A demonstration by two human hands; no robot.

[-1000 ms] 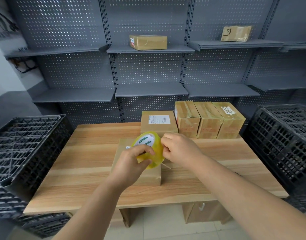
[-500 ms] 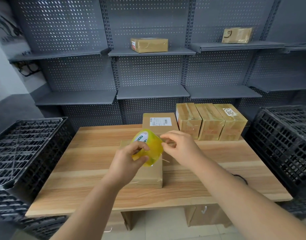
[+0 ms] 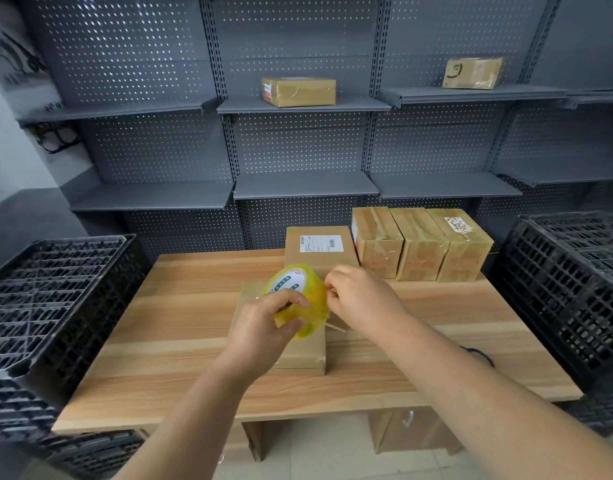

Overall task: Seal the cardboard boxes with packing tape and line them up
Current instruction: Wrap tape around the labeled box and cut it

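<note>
From the head view, the flat cardboard box lying on the wooden table is largely covered by both hands and the roll, so its top seam and far end cannot be seen. The left hand is curled round the tape roll, thumb on the near face and fingers wrapped underneath, holding it above that box. The right hand has its fingertips drawn together against the roll's right edge, pinching there; whether they have the loose end of the tape is too small to tell. Both forearms run out of the bottom of the frame.

The roll is clear yellowish tape on a white core with green print, tilted so that its face points up and left. Behind it stands a labelled box, and just beside that, three taped boxes sit side by side, touching, along the table's far edge.
</note>
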